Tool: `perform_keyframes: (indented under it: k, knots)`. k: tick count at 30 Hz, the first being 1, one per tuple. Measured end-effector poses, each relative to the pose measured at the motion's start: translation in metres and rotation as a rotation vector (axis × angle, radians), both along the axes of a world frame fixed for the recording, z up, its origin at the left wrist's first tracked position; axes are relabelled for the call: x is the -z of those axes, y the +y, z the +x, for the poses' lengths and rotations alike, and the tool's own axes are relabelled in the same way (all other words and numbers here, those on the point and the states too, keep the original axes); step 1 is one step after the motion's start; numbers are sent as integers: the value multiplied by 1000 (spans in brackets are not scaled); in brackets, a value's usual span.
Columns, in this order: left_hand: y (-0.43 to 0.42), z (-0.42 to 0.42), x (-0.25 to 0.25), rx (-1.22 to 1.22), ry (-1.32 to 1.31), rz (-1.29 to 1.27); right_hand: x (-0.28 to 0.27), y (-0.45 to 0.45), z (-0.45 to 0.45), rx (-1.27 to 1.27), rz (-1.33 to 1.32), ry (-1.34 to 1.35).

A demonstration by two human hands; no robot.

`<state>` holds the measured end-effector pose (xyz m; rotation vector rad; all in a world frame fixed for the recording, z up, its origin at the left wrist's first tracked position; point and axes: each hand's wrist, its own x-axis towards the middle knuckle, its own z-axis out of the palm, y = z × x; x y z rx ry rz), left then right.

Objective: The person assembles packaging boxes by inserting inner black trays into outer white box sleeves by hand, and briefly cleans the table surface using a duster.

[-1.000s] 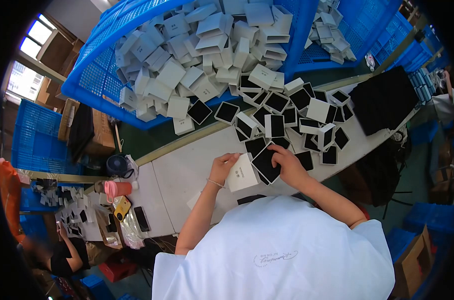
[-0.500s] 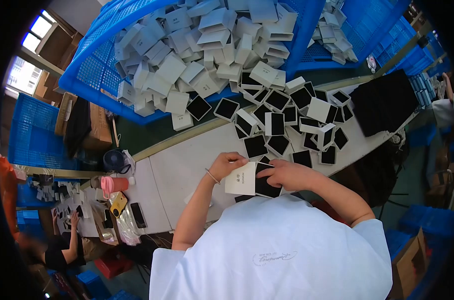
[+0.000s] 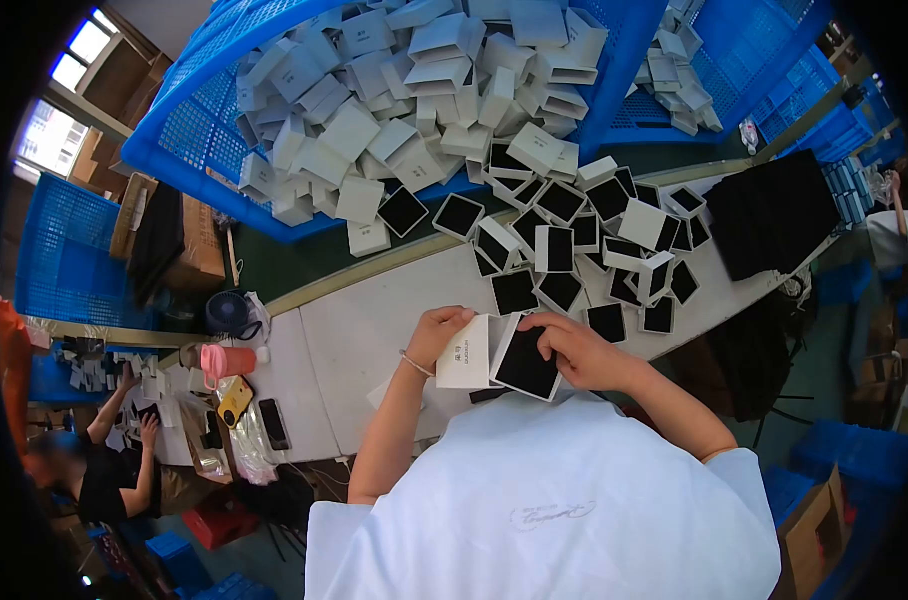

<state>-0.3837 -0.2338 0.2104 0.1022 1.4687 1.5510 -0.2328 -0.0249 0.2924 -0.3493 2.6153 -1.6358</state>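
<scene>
My left hand, with a bracelet at the wrist, grips a white printed box sleeve by its upper left edge. Just to the right, my right hand holds a white tray with a black inside by its upper right part. Sleeve and tray sit side by side in front of the shirt; whether they touch is hard to tell. Beyond them, many black-lined white trays lie in a loose pile on the white table.
A blue crate full of white sleeves stands behind the table, another to its right. Black cloth lies at the right. A phone, pink cup and small fan are at the left. Another person sits at lower left.
The sleeve and tray, apart a second ago, came together half a second ago with the tray partly inside the sleeve. Now the tray is drawn out to the right, and my left hand has shifted slightly left.
</scene>
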Motion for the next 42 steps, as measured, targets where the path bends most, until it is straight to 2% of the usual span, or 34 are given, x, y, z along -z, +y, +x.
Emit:
perform_keyframes:
  k: [3, 4, 6, 8, 9, 11, 13, 15, 16, 17, 20, 24, 26, 27, 30, 31, 33, 34, 35, 37, 41, 42]
  knots:
    - [-6, 1, -2, -93, -9, 5, 7, -4, 7, 88, 135, 44]
    - [-7, 3, -2, -95, 70, 18, 7, -6, 8, 89, 135, 42]
    - [-8, 6, 1, -94, 143, 27, 8, -11, 11, 286, 150, -108]
    - [-2, 6, 5, -109, 339, -29, 15, -12, 10, 320, 223, -37]
    - [-1, 4, 5, -108, 338, -30, 18, -13, 10, 353, 293, 35]
    - [2, 1, 5, -103, 449, -23, 17, -14, 9, 348, 326, 20]
    - [5, 0, -3, -73, 432, -39, 13, -15, 9, 343, 361, 6]
    - [10, -2, -11, -46, 414, -55, 2, -16, 9, 30, 466, 19]
    - [12, -3, -13, 63, 421, -44, 2, -20, 9, -85, 564, 6]
    - [14, -4, -14, 173, 426, -33, -1, -19, 9, -87, 562, 2]
    - [23, -12, -13, 236, 392, 52, -6, -7, 3, -282, 581, 4]
    - [31, -22, -13, 311, 340, 88, -12, -5, -2, -329, 551, -76]
    - [30, -22, -16, 469, 415, 134, -9, -8, -2, -396, 500, -89]
    - [27, -19, -19, 468, 412, 130, -4, -9, 0, -398, 494, -90]
    - [25, -19, -26, 388, 468, 178, 5, 3, -3, -247, 423, 203]
    - [23, -16, -25, 355, 425, 167, 5, 4, -1, -251, 423, 202]
    - [15, -4, -18, 311, 382, 157, 8, 1, 7, 105, 148, 347]
    - [13, 3, -6, 203, 306, 166, 16, -4, 11, 222, -188, 321]
    - [11, 11, 2, 101, 229, 173, 24, -9, 12, 223, -187, 324]
    - [13, 22, 4, 86, 209, 187, 40, -22, 9, 549, -754, -151]
    - [16, 27, -21, 53, 230, 78, 40, -29, -3, 579, -708, -180]
    - [15, 26, -30, 49, 235, 68, 35, -32, -9, 615, -611, -155]
